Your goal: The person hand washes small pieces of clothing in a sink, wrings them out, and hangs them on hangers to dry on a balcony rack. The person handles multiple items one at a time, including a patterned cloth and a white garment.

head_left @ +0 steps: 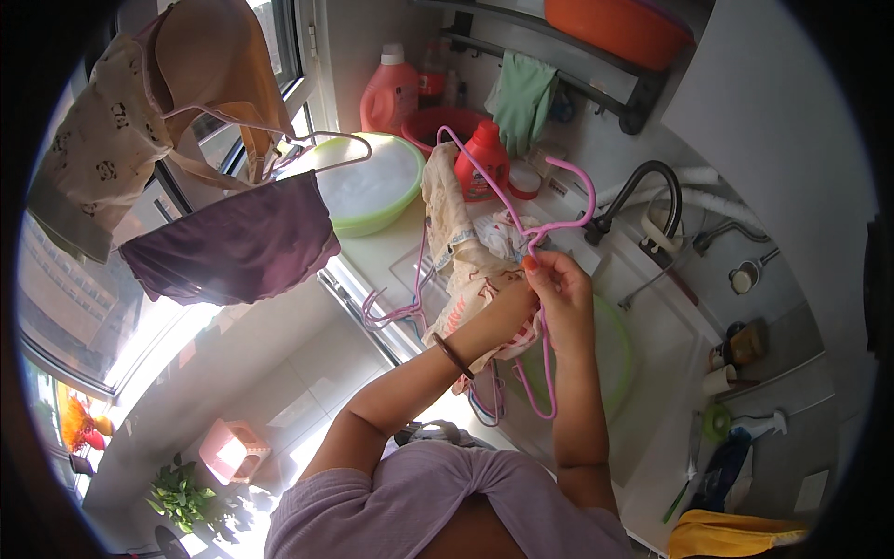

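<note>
A pink plastic clothes hanger [496,189] is gripped near its neck by my right hand [564,293], thumb and forefinger pinched on it. My left hand [513,314], with a brown bangle at the wrist, clasps a cream printed garment [464,272] beside the hanger. One hanger arm reaches up beside the garment's upper end; its other arm hangs below my hands. My left fingertips are partly hidden by the right hand. More pink hangers [412,307] lie on the counter to the left, and a white printed cloth [499,234] is bunched behind the garment.
Behind stand a green basin of suds [370,178], a red detergent bottle [483,164] and a pink jug [391,91]. A black faucet [646,182] rises at the right. Laundry, including a purple garment [234,241], hangs at the left by the window.
</note>
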### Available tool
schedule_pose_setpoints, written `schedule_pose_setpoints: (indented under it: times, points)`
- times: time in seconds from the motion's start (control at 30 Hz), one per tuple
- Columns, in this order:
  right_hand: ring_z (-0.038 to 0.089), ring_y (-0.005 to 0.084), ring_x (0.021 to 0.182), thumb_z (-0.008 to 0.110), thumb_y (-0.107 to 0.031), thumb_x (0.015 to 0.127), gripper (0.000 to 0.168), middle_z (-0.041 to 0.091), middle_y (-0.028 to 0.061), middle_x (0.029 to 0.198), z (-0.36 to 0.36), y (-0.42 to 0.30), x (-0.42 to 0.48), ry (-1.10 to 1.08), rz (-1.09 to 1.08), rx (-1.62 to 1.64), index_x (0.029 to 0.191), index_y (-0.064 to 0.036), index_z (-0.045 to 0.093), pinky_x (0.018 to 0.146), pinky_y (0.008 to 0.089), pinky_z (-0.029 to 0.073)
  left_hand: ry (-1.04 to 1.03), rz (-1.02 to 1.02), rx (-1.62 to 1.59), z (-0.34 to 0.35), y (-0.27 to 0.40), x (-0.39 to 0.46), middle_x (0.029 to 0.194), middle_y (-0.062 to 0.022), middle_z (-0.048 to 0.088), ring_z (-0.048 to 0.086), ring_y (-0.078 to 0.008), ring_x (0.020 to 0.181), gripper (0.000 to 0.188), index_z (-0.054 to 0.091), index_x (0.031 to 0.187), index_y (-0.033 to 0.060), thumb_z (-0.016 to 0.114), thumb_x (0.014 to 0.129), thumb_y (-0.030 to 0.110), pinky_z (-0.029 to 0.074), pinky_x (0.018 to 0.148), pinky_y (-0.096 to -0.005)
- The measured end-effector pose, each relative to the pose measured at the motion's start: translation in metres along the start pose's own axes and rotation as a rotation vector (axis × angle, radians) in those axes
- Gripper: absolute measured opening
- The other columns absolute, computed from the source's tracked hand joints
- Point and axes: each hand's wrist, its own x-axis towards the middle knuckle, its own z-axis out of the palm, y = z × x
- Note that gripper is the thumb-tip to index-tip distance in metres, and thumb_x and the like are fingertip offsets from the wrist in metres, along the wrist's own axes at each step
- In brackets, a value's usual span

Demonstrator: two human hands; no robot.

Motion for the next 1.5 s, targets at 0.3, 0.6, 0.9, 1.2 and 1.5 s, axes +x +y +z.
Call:
schedule_pose_setpoints:
  times: [0.3,0.6,0.9,1.2,1.5]
  points:
    - [0.054,0.0106,0.065,0.067,-0.018,0.084,0.019,0.058,0.0023,0.069,0.017,-0.015,-0.006,0.010,-0.161,-0.369,0.089,-0.001,0.061,0.059,0.0244,0.044,-0.039,-0.032,-0.350,0.040,-0.015,-0.025,0.109,-0.0058,0.053,0.051,-0.0182,0.098,0.023,0.056,0.107,0.0071,0.052,0.085,0.009,0.042,0.084,-0.0291]
    - [0.046,0.0084,0.056,0.070,-0.025,0.082,0.024,0.050,-0.0009,0.059,0.004,0.004,-0.002,0.206,-0.211,-0.192,0.081,-0.002,0.062,0.054,0.0269,0.038,-0.277,0.294,0.944,0.026,0.027,-0.029,0.096,-0.0096,0.063,0.057,-0.0283,0.098,0.025,0.063,0.097,0.0099,0.062,0.075,0.022,0.037,0.091,-0.0467]
    - [0.042,0.0060,0.056,0.070,-0.020,0.082,0.022,0.049,-0.0019,0.059,-0.009,0.006,0.000,0.216,-0.247,-0.197,0.083,0.000,0.063,0.050,0.0244,0.035,-0.218,0.370,0.762,-0.003,0.086,-0.053,0.090,-0.0091,0.062,0.061,-0.0297,0.081,0.016,0.063,0.086,0.0053,0.067,0.076,0.017,0.046,0.076,-0.0395]
    - [0.042,0.0047,0.061,0.069,-0.017,0.083,0.019,0.051,-0.0030,0.064,-0.006,0.004,0.006,0.207,-0.235,-0.076,0.085,0.002,0.063,0.054,0.0215,0.036,-0.090,0.036,0.396,0.002,0.067,-0.094,0.096,-0.0117,0.057,0.060,-0.0252,0.088,0.044,0.049,0.105,0.0035,0.076,0.072,0.015,0.048,0.077,-0.0346]
    - [0.043,0.0044,0.061,0.068,-0.016,0.084,0.019,0.051,-0.0033,0.066,-0.006,0.009,0.008,0.200,-0.261,-0.068,0.088,0.002,0.063,0.055,0.0201,0.036,0.002,-0.163,0.172,0.003,0.059,-0.096,0.096,-0.0069,0.059,0.058,-0.0152,0.086,0.049,0.049,0.114,0.0030,0.072,0.071,0.011,0.046,0.076,-0.0289]
